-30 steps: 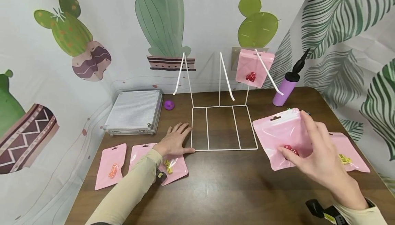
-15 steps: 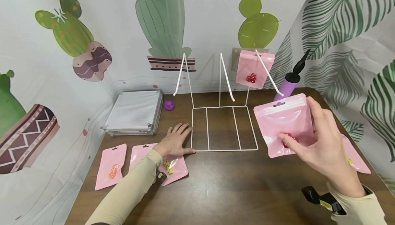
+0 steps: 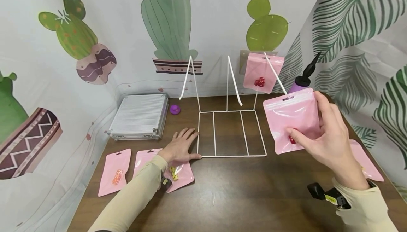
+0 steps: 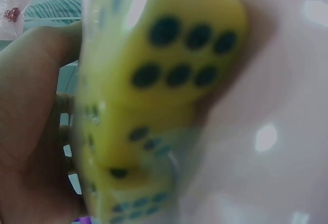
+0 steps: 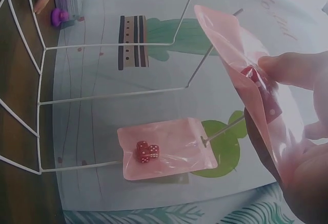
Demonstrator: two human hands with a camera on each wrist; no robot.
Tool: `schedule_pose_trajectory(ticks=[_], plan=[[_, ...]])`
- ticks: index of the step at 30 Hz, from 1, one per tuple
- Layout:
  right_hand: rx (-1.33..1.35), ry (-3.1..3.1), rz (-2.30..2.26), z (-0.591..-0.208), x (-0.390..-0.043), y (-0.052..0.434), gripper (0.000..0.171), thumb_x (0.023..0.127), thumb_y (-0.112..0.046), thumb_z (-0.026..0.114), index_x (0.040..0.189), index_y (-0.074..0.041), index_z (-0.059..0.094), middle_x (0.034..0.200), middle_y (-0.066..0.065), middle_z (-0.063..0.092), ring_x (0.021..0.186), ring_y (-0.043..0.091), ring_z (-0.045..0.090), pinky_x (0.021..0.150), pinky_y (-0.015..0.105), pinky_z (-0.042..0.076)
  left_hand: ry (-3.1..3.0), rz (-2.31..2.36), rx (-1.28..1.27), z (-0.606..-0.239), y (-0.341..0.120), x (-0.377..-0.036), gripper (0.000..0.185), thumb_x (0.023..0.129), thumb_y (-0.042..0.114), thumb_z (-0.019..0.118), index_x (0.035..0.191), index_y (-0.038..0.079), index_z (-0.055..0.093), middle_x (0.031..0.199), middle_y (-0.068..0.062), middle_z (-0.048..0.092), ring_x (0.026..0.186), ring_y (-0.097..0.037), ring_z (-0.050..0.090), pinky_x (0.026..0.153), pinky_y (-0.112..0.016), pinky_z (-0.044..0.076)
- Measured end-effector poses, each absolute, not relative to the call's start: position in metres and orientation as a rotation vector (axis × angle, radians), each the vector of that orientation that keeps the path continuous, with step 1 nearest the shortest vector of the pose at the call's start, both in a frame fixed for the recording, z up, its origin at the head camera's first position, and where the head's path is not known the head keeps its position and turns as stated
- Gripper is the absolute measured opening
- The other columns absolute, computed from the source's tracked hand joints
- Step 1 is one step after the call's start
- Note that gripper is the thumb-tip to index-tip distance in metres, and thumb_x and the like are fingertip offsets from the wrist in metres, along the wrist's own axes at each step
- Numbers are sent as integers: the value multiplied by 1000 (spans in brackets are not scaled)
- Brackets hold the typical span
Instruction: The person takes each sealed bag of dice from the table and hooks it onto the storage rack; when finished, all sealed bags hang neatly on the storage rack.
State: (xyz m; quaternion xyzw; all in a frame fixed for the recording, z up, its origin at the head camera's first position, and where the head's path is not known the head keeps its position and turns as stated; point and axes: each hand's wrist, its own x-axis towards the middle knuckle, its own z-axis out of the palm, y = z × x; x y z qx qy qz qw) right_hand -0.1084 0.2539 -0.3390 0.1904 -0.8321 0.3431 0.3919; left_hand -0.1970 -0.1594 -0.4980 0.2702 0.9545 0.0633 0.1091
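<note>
My right hand (image 3: 330, 140) pinches a pink zip pouch (image 3: 286, 115) with red dice (image 5: 261, 90) inside, the thumb pressing over the dice. The pouch's hang hole overlaps the tip of the right-hand hook (image 3: 276, 74) on a white wire display rack (image 3: 231, 156). Another pink pouch (image 5: 179, 157) with red dice hangs further back on that hook. My left hand (image 3: 179, 149) lies flat with fingers spread against the rack's left base bar. Under its wrist is a pink pouch (image 3: 182, 179) with yellow dice (image 4: 189, 55), seen close in the left wrist view.
More pink pouches lie on the table: one with orange dice (image 3: 114, 164), one partly under the left sleeve (image 3: 144, 157), one at far right (image 3: 365, 161). Clear flat cases (image 3: 138, 115), a small purple object (image 3: 175, 109) and a purple pump (image 3: 297, 87) stand behind.
My right hand has lifted the pouch upward and away from me, bringing its hang hole to the right hook's tip. The left hand has stayed on the rack's base.
</note>
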Motion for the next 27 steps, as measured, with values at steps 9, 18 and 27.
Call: schedule_pose_trajectory(ticks=[9,18,27], plan=[[444,-2150,931,-343,-109,257,105,70,-70,68,145,-1,43,111,32,53,102,-5,39,74,6,35,2802,191,779,-496,-159,-197,101,77,76,58,154,19,28,161,-10,20,148,-37,18,113,-67,17],[378,-2229,938,-345,-105,259,106,56,-17,93,148,-7,40,111,29,52,100,-6,37,72,7,34,2792,179,783,-497,-159,-199,101,77,77,57,154,19,27,162,-10,19,148,-36,17,113,-67,17],[318,-2249,941,-349,-116,254,111,50,2,90,148,-12,40,110,25,52,98,-1,38,74,11,32,2803,190,797,-498,-159,-198,101,77,77,57,154,18,28,161,-10,21,148,-37,18,112,-67,18]])
